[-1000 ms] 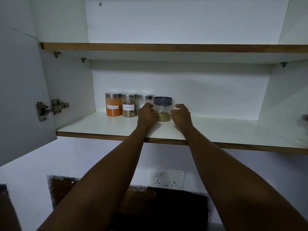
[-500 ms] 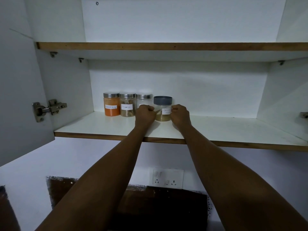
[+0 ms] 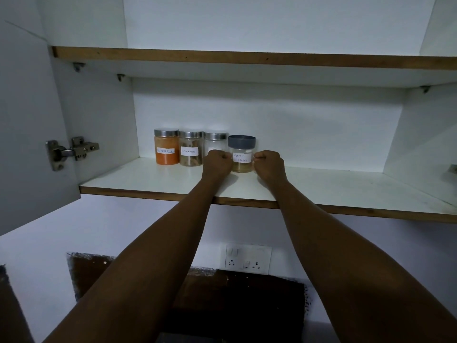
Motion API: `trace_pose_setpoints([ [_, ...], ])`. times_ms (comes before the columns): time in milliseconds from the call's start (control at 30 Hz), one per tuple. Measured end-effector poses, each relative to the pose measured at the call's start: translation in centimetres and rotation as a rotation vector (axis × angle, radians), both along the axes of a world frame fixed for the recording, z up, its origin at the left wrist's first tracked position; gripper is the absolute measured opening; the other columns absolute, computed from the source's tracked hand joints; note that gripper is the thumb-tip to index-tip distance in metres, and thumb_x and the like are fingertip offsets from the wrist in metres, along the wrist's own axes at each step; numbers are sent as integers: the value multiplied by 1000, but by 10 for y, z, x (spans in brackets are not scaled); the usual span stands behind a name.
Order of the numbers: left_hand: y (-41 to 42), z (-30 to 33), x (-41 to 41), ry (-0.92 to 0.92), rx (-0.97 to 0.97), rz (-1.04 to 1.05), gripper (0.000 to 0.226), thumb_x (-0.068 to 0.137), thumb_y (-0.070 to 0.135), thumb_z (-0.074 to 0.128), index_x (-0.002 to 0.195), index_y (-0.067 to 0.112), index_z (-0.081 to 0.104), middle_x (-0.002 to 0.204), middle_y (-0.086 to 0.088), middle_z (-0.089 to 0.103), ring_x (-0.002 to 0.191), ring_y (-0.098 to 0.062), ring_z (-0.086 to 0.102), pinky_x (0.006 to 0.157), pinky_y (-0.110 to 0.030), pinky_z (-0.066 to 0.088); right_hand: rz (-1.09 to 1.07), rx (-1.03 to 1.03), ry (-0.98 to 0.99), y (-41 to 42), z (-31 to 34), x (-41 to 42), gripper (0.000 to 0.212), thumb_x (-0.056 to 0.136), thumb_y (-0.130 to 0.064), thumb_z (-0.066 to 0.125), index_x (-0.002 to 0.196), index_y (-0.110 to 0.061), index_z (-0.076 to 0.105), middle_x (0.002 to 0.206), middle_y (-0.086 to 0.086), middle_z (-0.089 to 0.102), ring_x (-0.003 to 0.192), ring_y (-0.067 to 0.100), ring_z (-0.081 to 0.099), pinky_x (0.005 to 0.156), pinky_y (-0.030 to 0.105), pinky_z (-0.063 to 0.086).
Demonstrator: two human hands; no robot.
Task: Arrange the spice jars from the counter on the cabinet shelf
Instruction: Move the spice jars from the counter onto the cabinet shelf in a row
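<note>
On the lower cabinet shelf (image 3: 153,179) four spice jars stand in a row at the back left. From the left they are an orange powder jar (image 3: 167,150), a cinnamon jar (image 3: 190,152), a jar of white powder (image 3: 214,144) and a grey-lidded jar labelled Garam Masala (image 3: 242,154). My left hand (image 3: 217,164) and my right hand (image 3: 270,165) are curled into fists. They press against the left and right sides of the Garam Masala jar, whose label faces me. My left hand hides the lower part of the white powder jar.
The upper shelf (image 3: 247,58) hangs low above the jars. An open cabinet door with a metal hinge (image 3: 71,151) stands at the left. The shelf stretches bare to the right of the jars. A wall socket plate (image 3: 247,259) sits below, between my forearms.
My fingers have closed from open around the grey-lidded jar into fists at its sides. The jar has turned so that its label now faces me.
</note>
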State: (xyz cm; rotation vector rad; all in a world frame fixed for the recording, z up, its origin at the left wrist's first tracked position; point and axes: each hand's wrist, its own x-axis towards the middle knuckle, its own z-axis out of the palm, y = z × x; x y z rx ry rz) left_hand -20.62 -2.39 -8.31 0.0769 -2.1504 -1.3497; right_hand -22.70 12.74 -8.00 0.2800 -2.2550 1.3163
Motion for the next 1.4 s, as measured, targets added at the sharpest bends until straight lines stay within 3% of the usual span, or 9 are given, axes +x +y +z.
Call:
trace_pose_setpoints([
  [133,-3,-1,-1,25,31,72,27,94,5,54,94,-11,75,94,-27,74,97,-38,71,91,-48,60,-4,-9,-11,0,1,3,24,89,-1,57,104,7,74,109,22,74,109,37,66,98,43,52],
  [533,-2,1,-7,-43,123,12,23,93,5,61,113,-2,70,108,-23,74,105,-38,72,97,-51,59,16,-10,-38,-2,2,1,27,91,-3,57,110,13,68,116,29,70,114,43,63,101,50,52],
  [933,-1,1,-8,-63,54,10,19,92,5,59,99,-7,71,103,-25,73,102,-39,71,94,-50,60,35,5,-65,-4,0,-7,30,89,-2,58,112,15,64,119,31,66,116,45,62,102,53,51],
  [1400,0,3,-8,-110,-39,-1,25,95,9,55,102,-9,72,104,-24,74,103,-38,70,97,-49,58,60,48,-78,-6,-1,-11,28,90,-4,54,110,10,68,115,25,71,111,40,66,100,47,54],
])
